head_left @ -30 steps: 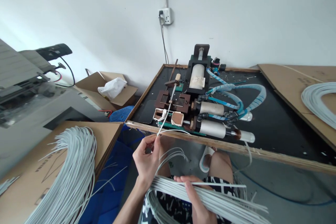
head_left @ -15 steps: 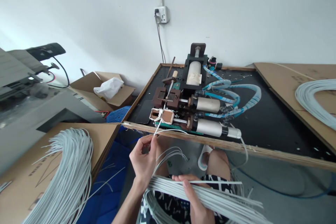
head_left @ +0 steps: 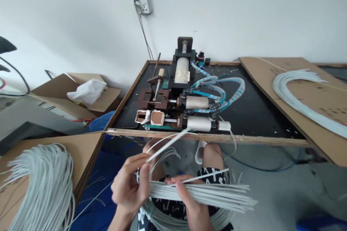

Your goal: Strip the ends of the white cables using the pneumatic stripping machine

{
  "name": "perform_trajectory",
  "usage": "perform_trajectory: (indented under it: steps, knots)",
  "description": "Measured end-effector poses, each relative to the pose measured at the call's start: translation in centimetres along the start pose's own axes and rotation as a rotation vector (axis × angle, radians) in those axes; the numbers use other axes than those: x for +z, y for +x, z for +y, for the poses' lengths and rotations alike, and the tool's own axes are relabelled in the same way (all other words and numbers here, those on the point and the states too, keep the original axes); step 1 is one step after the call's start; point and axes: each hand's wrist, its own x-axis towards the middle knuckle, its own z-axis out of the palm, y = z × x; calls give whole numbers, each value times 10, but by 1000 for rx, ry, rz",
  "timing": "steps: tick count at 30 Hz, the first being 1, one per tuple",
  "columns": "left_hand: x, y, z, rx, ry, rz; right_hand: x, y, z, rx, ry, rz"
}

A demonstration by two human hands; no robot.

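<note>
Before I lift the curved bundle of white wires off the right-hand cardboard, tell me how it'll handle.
The bundle will probably flex springily: it holds one smooth bend. It may slip apart, since its ends fan out and no tie shows. Rolling seems unlikely; it lies flat.

The wire bundle was greyish-white, the hoses blue-and-white striped, the worktop black, the shorts black with white shapes.
</note>
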Motion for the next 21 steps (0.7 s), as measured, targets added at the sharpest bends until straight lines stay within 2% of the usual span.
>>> perform_trajectory:
  steps: [2, 3, 4, 6, 10, 12, 16, 20, 21]
  knots:
    - [-3, 4, 4, 19, 47, -364, 2, -1, -5, 15, 8, 20]
    - [-4, 7, 6, 22, 72, -500, 3, -1, -6, 0, -5, 30]
    - [-4, 9, 8, 24, 81, -592, 3, -3, -6, -19, -16, 44]
    - [-5, 14, 13, 3, 34, -693, 3, -5, 2, -57, -43, 77]
    - [-2, 23, 29, -20, -132, -938, -1, -8, 30, -184, -174, 118]
    - [0, 28, 36, -25, -173, -1000, -2, -8, 37, -242, -223, 104]
    - [3, 34, 40, -95, -223, -889, -2, -8, 29, -178, -287, 20]
    - [1, 39, 43, -131, -328, -997, -9, -7, 27, -159, -421, 67]
    - [0, 41, 44, -127, -340, -1018, -12, -5, 32, -152, -454, 42]
